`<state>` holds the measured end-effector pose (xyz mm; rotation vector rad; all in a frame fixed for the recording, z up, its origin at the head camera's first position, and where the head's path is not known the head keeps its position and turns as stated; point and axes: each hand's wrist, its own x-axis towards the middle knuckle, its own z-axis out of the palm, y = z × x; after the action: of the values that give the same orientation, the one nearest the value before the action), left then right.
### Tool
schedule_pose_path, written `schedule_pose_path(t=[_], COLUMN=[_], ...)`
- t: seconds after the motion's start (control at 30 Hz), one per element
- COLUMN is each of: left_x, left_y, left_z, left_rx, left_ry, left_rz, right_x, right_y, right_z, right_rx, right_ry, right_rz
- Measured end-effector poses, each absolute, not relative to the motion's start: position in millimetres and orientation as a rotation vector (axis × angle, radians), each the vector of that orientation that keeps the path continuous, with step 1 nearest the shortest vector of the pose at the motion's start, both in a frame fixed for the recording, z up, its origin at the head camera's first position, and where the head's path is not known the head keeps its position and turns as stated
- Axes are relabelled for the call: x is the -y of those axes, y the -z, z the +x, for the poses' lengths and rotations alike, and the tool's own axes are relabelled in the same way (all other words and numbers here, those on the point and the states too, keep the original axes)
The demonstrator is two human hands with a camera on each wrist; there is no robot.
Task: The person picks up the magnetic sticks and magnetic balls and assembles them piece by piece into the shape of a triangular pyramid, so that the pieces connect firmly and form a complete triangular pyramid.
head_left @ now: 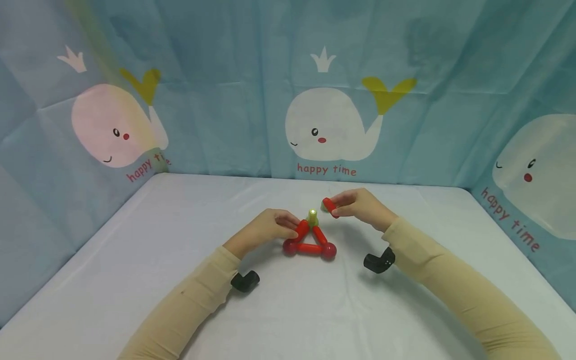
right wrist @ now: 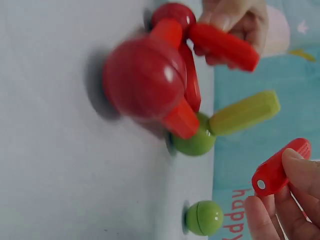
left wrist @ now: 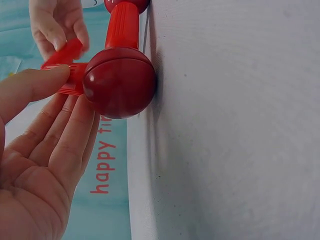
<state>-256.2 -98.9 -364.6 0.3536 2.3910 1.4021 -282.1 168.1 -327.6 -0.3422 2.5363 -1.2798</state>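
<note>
On the white table lies a triangle of magnetic rods and balls. Two red balls (head_left: 329, 251) form its front corners, and a green ball (right wrist: 194, 137) forms the far one. A yellow-green rod (right wrist: 245, 113) stands up from that green ball. My left hand (head_left: 266, 229) pinches a red rod (right wrist: 224, 45) between thumb and fingers, its end meeting the left red ball (left wrist: 120, 84). Beyond the triangle on the right, my right hand (head_left: 362, 206) holds another red rod (right wrist: 280, 167), raised above the table, with a round pale spot on its end.
A separate green ball (right wrist: 204, 218) sits on the table (head_left: 288, 310) behind the right hand's rod. A blue curtain (head_left: 225, 125) printed with whales encloses the table's back and sides. Dark wrist-mounted devices (head_left: 379, 261) hang under both sleeves.
</note>
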Motion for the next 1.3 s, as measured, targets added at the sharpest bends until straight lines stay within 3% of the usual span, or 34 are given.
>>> schedule_pose_path(t=[0.53, 1.3], left_x=[98.8, 98.2], left_y=[367.0, 365.8], left_z=[-257.9, -255.4], left_rx=[-2.421, -2.426], left_ry=[-1.376, -1.387], left_rz=[0.328, 0.321], right_x=[-165.3, -157.3], right_y=[336.5, 357.3], right_z=[-250.3, -244.3], right_rx=[-2.424, -2.405], right_ry=[1.376, 1.407], right_rz=[-0.384, -0.391])
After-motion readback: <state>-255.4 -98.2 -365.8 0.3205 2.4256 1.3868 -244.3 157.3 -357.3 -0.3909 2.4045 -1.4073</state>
